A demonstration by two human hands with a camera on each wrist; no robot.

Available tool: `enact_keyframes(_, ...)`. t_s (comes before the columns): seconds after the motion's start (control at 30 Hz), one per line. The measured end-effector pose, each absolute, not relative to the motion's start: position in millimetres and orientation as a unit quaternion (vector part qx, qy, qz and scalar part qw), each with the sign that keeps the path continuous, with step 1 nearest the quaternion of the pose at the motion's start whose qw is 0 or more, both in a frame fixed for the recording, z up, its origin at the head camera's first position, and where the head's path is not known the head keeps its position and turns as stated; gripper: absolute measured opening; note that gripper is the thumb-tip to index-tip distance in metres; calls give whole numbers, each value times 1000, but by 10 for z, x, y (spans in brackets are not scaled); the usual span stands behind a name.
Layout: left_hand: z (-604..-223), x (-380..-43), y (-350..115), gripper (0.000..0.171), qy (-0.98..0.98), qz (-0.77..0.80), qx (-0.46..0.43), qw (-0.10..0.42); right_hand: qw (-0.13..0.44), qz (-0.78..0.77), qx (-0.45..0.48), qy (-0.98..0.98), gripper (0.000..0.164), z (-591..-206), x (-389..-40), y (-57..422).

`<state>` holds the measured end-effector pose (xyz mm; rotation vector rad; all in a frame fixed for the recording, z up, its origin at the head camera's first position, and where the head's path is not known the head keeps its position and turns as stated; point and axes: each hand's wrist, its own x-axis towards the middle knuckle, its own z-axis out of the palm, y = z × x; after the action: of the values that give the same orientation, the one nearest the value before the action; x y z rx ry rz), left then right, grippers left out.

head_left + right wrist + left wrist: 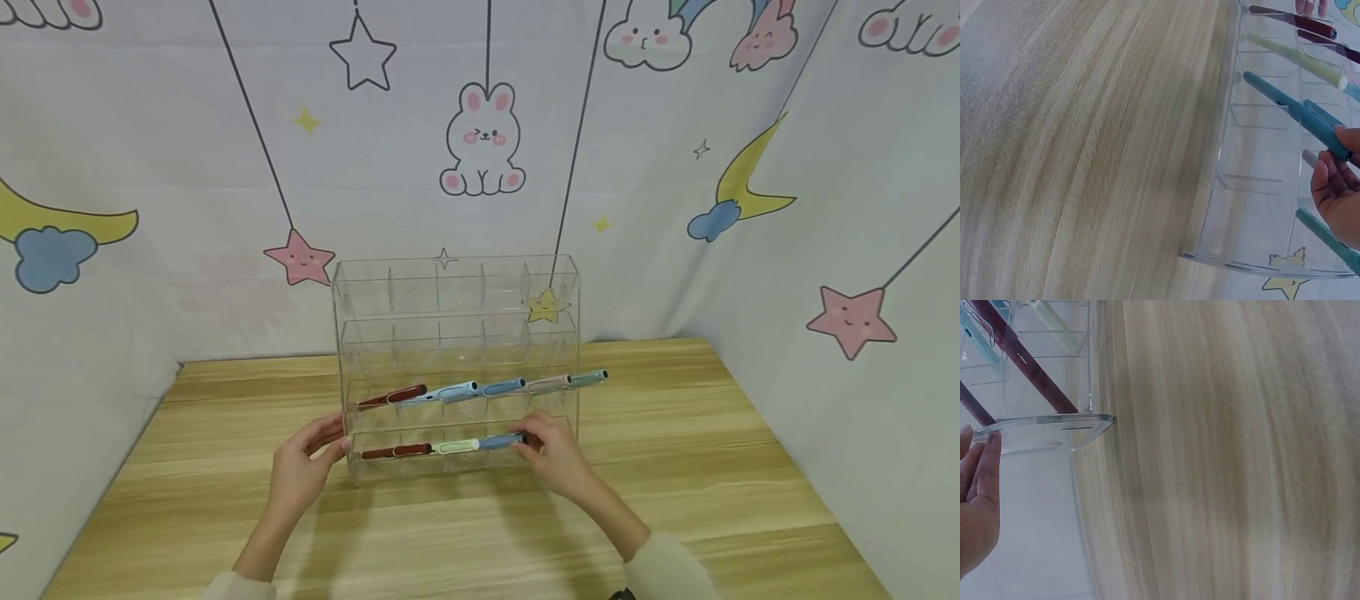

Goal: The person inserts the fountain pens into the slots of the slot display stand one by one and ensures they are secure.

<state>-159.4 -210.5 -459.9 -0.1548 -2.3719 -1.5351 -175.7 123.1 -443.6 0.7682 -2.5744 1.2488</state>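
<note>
A clear acrylic pen rack [459,340] with several stepped tiers stands on the wooden table. At its left side panel my left hand [298,468] grips the edge, thumb in front and fingers behind. My right hand [557,457] pinches the cap end of a blue pen [1310,120] in the bottom tier. Left of that pen lie a pale green pen [456,447] and a dark red pen [397,451]. One tier up rest another dark red pen [392,396], a light blue pen [453,392], a blue pen [502,387], a pinkish pen [549,384] and a green pen [589,378].
The top two tiers show only clear dividers. Behind the rack hangs a white cloth [405,167] printed with bunnies, stars and moons, continuing along both sides. Wooden tabletop [675,467] extends around the rack. A small dark object [621,595] shows at the bottom edge near the right sleeve.
</note>
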Motion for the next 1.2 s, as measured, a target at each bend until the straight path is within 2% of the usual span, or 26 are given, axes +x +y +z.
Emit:
enact_keyframes(0.5, -4594, -1610, -2104, 33, -825, -540, -53, 157, 86, 438, 239, -862, 9, -4461, -1760, 1292)
enact_keyframes(0.7, -4616, -1611, -2097, 34, -820, -547, -57, 161, 88, 433, 259, -859, 11, -4463, -1748, 1325)
enact_keyframes(0.87, -4651, -1604, -2091, 34, -824, -542, -49, 159, 115, 434, 265, -853, 16, -4490, -1727, 1420)
enact_keyframes(1.03, -4666, -1553, -2084, 32, -849, -502, -45, 162, 175, 424, 229, -859, 16, -4532, -1709, 1654)
enact_keyframes(1.1, -4666, -1509, -2112, 38, -867, -474, -49, 145, 203, 406, 206, -867, 18, -4548, -1705, 1782)
enact_keyframes(1.2, -4693, -1446, -2199, 52, -902, -414, -65, 109, 203, 352, 161, -899, 31, -4571, -1672, 2019)
